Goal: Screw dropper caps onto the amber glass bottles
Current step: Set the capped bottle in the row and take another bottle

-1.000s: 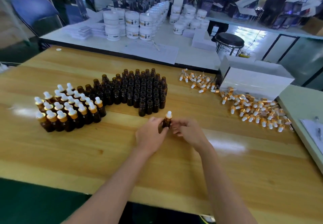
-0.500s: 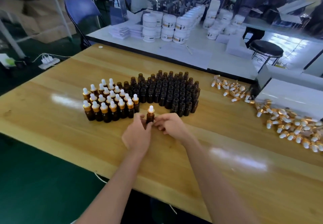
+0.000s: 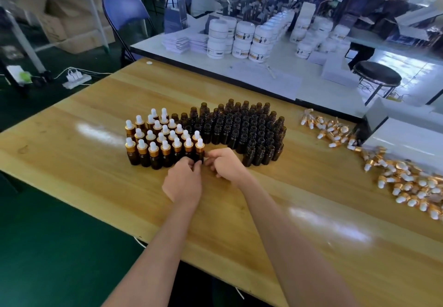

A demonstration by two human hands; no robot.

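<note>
Mid-tabletop (image 3: 96,186), left hand (image 3: 183,182) and right hand (image 3: 225,165), fingertips curled inward, pinch a capped amber bottle (image 3: 199,151) ending the front row of capped bottles (image 3: 153,138); uncapped bottles (image 3: 242,129) stand behind; dropper caps (image 3: 407,182) lie toward the right edge; white jars (image 3: 242,40) beyond carry labels too blurred to read.

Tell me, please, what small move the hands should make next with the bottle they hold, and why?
Probably let go: the capped bottle, held low by the left hand and right hand, stands at the right end of the capped row, so it looks finished; uncapped bottles wait beside it.
</note>
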